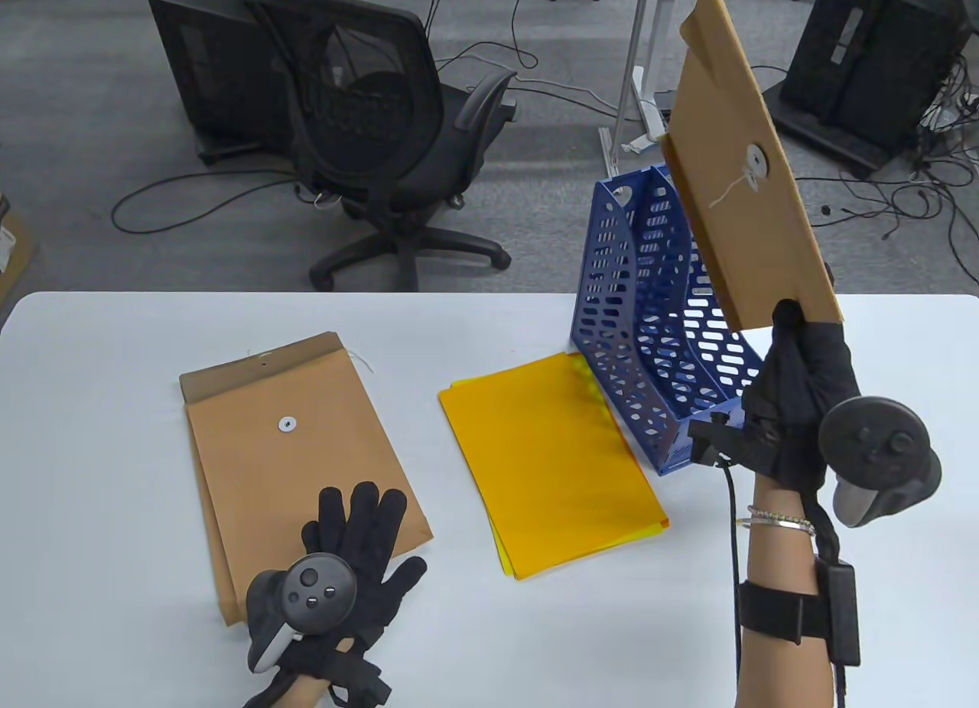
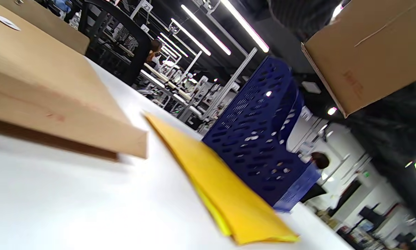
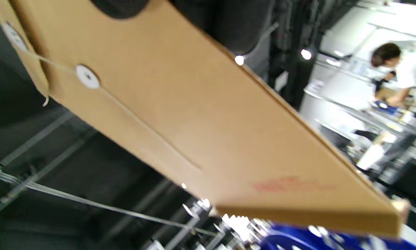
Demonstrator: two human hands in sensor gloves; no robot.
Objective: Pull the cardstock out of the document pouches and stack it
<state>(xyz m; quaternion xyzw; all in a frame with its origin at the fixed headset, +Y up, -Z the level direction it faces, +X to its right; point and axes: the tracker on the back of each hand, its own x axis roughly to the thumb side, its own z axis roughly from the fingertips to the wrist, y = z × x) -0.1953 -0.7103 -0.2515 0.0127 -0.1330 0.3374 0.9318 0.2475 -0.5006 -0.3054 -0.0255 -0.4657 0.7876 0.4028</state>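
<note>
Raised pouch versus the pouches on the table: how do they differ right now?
The raised pouch is gripped at its bottom edge by the right hand, upright in the air; the table pouches lie flat under the left hand. Its string hangs loose. All are brown with white button closures.

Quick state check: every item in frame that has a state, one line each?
Raised pouch: held up over the table by its bottom edge, string loose.
Right hand: grips that pouch.
Left hand: fingers spread, rests on the pouches on the table.
Pouches on the table: lying flat, stacked.
Yellow cardstock: flat stack, out of pouches.
Blue file rack: upright, nothing visible inside.
</note>
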